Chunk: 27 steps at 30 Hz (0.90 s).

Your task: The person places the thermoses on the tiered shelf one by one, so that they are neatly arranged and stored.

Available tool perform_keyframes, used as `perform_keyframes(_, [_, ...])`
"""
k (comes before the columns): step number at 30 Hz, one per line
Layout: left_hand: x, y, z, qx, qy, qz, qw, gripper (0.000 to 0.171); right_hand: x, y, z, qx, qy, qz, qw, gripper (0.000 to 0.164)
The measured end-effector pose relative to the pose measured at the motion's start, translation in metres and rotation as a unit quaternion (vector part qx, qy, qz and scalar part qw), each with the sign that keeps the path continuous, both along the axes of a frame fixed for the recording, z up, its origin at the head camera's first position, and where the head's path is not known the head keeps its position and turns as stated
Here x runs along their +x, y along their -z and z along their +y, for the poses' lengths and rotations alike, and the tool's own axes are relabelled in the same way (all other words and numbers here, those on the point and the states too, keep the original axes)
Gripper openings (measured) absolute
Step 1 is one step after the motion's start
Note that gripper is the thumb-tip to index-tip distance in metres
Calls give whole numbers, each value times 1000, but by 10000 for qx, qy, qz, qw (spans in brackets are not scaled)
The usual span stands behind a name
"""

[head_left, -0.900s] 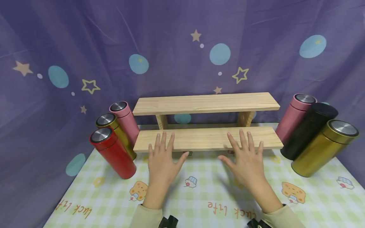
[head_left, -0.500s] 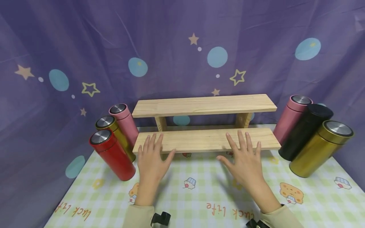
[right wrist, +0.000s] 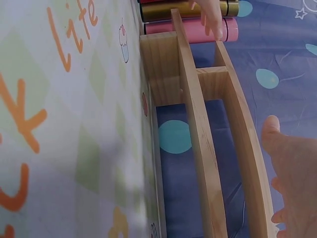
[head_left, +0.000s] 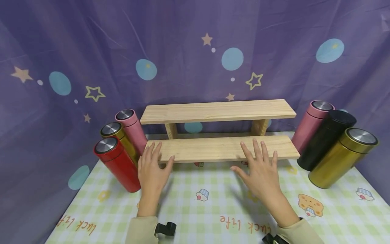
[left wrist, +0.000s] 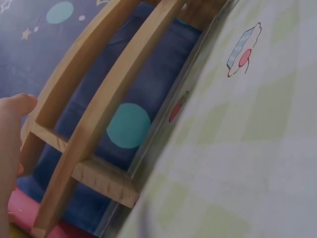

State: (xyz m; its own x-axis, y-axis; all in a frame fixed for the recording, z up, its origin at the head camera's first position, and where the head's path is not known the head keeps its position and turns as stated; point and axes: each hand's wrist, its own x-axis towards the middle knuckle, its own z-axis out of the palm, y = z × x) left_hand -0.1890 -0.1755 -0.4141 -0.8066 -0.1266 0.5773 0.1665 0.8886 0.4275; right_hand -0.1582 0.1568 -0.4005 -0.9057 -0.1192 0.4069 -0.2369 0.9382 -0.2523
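Observation:
My left hand (head_left: pixel 152 171) hovers before the left end of a two-tier wooden shelf (head_left: pixel 219 148), fingers extended and holding nothing. Close by on its left stand a red thermos flask (head_left: pixel 118 166), a gold thermos flask (head_left: pixel 125 140) and a pink thermos flask (head_left: pixel 133 130). My right hand (head_left: pixel 262 173) is spread with straight fingers in front of the lower board's right half, its grasp bare. Only a thumb and part of the left hand (left wrist: pixel 12 124) show in the left wrist view. In the right wrist view the right hand (right wrist: pixel 294 173) appears at the edge.
To the shelf's right stand another pink flask (head_left: pixel 313 125), a black flask (head_left: pixel 327 140) and a second gold flask (head_left: pixel 342 158). A green-checked cloth (head_left: pixel 210 213) covers the table. Behind everything hangs a purple curtain (head_left: pixel 189 40) with stars and blue ovals.
My left hand has moved left, from before the lower board toward the red flask. My right hand has stayed almost in place. The flasks and shelf stand as before.

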Motion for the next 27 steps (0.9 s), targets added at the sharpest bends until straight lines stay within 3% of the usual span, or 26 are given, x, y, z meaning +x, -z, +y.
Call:
perform_keyframes(11, [-6, 11, -3, 767, -183, -40, 9969, 68, 1, 1, -2, 29, -65, -36, 10000, 82])
perform_keyframes(21, [-6, 19, -5, 1633, -595, -342, 9842, 70, 4, 1, 0, 36, -88, -23, 10000, 82])
perform_keyframes(27, [-7, 21, -7, 1831, -673, -411, 9799, 72, 4, 1, 0, -65, -77, 27, 9999, 82])
